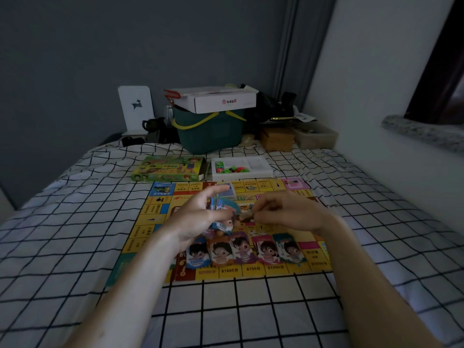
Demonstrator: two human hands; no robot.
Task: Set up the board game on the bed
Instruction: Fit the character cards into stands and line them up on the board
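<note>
Board (150, 217) near edge: $2000, $1600, $700, $1000. Card (222, 226) in left hand (198, 217): 100. White box (221, 101): red house logo, characters unclear.

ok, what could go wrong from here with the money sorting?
1. The left hand holds a loose fan of notes; some could slip onto the board.
2. Five piles sit close together along the near edge; a forearm or a shifting sheet could mix them.
3. The right hand pinches one small piece; it is easily dropped.
</note>
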